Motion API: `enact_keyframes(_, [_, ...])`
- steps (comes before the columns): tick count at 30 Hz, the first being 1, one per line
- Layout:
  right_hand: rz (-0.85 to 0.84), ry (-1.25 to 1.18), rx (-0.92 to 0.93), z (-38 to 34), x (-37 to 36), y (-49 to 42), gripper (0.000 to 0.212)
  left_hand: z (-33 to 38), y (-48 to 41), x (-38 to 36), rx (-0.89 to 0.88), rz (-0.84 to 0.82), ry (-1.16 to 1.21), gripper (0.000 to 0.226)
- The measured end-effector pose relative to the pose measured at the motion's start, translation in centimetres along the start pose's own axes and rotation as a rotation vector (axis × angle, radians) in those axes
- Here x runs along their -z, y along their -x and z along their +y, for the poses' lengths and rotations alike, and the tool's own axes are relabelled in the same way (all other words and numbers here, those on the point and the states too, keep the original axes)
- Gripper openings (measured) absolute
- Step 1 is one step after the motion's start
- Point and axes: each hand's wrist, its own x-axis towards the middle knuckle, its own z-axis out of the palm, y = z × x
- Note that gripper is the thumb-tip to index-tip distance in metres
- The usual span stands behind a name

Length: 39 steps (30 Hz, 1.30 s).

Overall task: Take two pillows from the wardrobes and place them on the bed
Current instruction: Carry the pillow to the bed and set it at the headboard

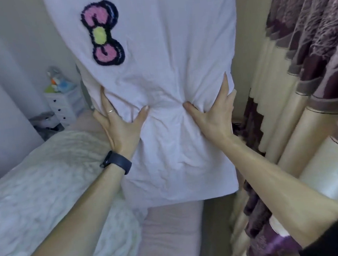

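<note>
A large white pillow (pixel 160 61) with a pink, yellow and black bow patch fills the upper middle of the head view, held upright in front of me above the bed. My left hand (pixel 119 123), with a ring and a dark wristband, grips its left side, thumb pressed into the fabric. My right hand (pixel 214 110) grips its right side the same way. The bed (pixel 172 239) lies below with a pale pink sheet and a white fluffy blanket (pixel 44 184) over its left part. No second pillow and no wardrobe shows.
Heavy maroon and cream curtains (pixel 313 69) hang close along the right. A small white drawer unit (pixel 64 106) with colourful items on top stands at the back left, beside a pale wall or curtain. A narrow gap runs between bed and curtains.
</note>
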Motion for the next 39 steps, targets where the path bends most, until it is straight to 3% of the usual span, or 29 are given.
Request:
enact_keyframes(7, [-0.17,-0.038,0.003,9.6,-7.6,-11.0,0.119,-5.7,-5.6,-10.6,0.08,0.05,-0.078,0.114])
enact_keyframes(14, [-0.476,-0.027,-0.095,19.8,-14.9,-17.4,0.117,-13.2,-7.3,-18.8,0.367,-0.01,-0.238,0.115])
enact_keyframes(26, [-0.868,0.24,-0.327,37.6,-30.9,-25.0,0.118,-30.4,-10.3,-32.0,0.883,-0.075,-0.33,0.117])
enact_keyframes(39, [-1.181,0.332,-0.349,49.9,-42.7,-33.6,0.121,-41.4,-13.8,-42.7,1.2,-0.062,-0.307,0.118])
